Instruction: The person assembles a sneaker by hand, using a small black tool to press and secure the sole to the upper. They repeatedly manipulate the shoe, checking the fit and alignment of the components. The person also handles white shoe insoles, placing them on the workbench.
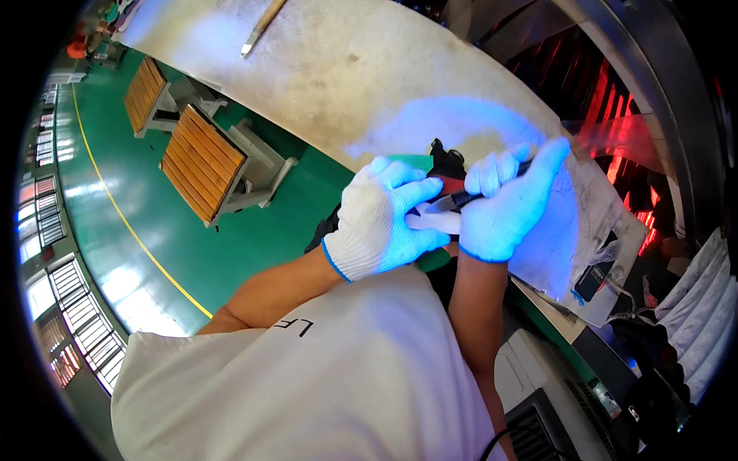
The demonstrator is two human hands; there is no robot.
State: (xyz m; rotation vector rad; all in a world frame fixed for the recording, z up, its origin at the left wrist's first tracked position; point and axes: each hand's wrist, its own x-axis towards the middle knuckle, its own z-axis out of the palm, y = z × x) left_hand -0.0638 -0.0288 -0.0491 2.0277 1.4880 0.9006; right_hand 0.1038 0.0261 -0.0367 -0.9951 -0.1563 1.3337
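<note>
Both my hands wear white knit gloves and meet at the near edge of a worn white worktable [330, 69]. My left hand [382, 219] grips a small white piece [440, 222] with a red and black part [448, 170] behind it. My right hand [503, 206] is closed around a slim dark tool [460, 200] whose metal tip rests against the white piece. Blue light falls on the gloves and the table around them.
A knife-like tool [260, 28] lies far back on the table. Wooden slatted stands [201, 163] sit on the green floor to the left, beside a yellow line [131, 227]. Red-lit machinery [615, 115] stands to the right, and a grey box [538, 399] at lower right.
</note>
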